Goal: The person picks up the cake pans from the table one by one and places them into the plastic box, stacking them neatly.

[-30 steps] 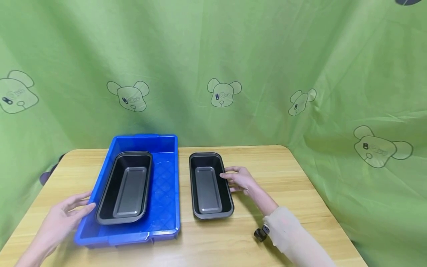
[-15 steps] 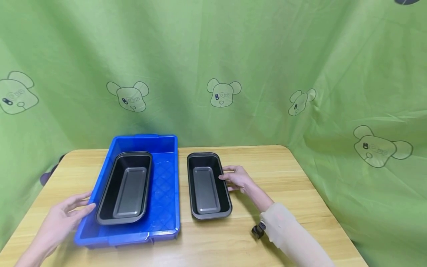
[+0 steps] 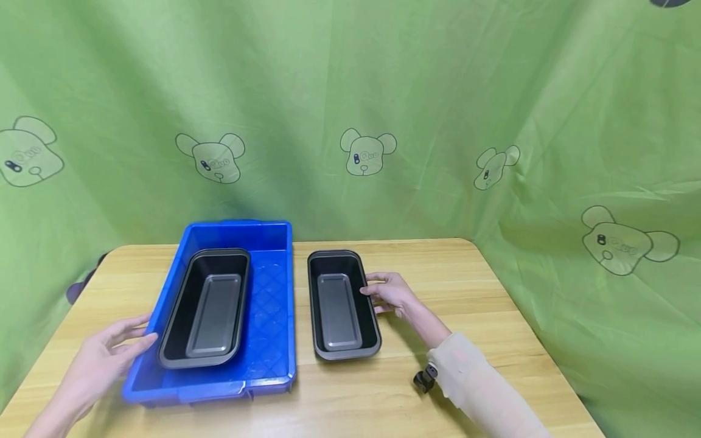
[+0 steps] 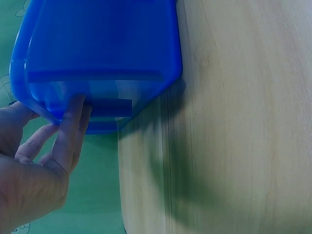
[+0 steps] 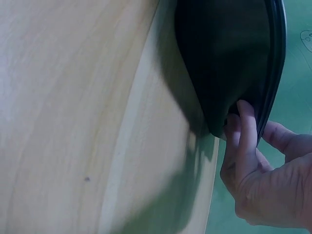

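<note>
A blue plastic bin [image 3: 268, 310] stands at the left of the table with a black loaf pan [image 3: 216, 316] inside, toward its left wall. My left hand [image 3: 104, 359] grips the bin's left rim; in the left wrist view its fingers [image 4: 70, 126] lie along the outer wall under the lip, the thumb at the rim. To the right of the bin is a second black loaf pan [image 3: 339, 310], with nothing in it. My right hand [image 3: 391, 293] pinches its right rim, thumb over the inner side and fingers [image 5: 247, 131] against the outer wall.
The light wooden table [image 3: 438, 267] reaches up to a green curtain [image 3: 427, 91] printed with bear heads at the back and sides. A small black device [image 3: 426, 377] hangs at the right sleeve's cuff. A narrow strip of table separates the bin from the second pan.
The second loaf pan and my right hand have shifted slightly left toward the bin, then held still over the last half second. My left hand and the bin have stayed put.
</note>
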A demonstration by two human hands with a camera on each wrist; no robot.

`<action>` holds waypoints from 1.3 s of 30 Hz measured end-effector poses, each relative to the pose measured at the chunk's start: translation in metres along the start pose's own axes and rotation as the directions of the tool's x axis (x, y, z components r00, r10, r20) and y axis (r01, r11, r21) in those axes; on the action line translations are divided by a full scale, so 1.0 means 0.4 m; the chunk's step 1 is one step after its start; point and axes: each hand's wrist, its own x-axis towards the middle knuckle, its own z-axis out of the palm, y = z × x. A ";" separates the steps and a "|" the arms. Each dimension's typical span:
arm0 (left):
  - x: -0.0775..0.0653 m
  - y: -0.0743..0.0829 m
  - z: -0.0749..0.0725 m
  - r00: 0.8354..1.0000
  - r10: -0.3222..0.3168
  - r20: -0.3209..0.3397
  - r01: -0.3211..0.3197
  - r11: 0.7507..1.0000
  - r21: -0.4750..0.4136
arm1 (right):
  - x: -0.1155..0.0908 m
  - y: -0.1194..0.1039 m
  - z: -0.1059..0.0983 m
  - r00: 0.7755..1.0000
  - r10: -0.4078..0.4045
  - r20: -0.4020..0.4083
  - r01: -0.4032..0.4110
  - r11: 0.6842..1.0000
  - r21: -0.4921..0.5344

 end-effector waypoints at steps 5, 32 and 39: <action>0.001 0.000 0.001 1.000 -0.002 0.006 0.002 1.000 0.005 | -0.004 0.005 -0.004 1.000 0.002 0.007 -0.002 1.000 0.024; -0.001 -0.001 0.000 1.000 0.002 -0.001 -0.002 1.000 0.006 | -0.050 -0.029 -0.046 0.999 0.037 -0.010 -0.035 0.993 0.115; 0.000 0.002 -0.001 1.000 0.002 0.000 -0.002 1.000 0.007 | -0.060 -0.049 -0.046 0.999 0.040 -0.024 -0.037 0.990 0.138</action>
